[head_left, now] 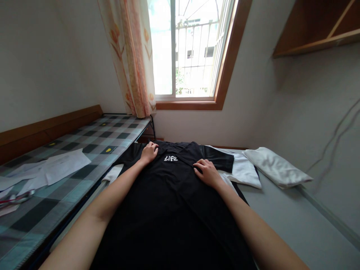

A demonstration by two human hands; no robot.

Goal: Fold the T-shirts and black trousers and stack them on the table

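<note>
A black T-shirt point(171, 202) with a white print near its far end is spread out in front of me, its sleeves reaching to both sides. My left hand point(149, 152) rests on the shirt's far left part, fingers slightly bent and nothing visibly gripped. On the right side, my right hand point(207, 172) lies on the fabric with its fingers apart, close to the right sleeve point(221, 157). A white garment point(246, 170) shows from beneath the black shirt on the right, and a bit of white also shows at the left. Soft creases run across the black cloth between my hands.
A folded white cloth point(277, 167) lies on the pale surface point(284, 213) at right. To the left is a checkered mattress point(84, 137) with papers point(56, 168) on it. Beyond are a curtain point(135, 60) and a window point(197, 48); a wooden shelf point(317, 47) hangs upper right.
</note>
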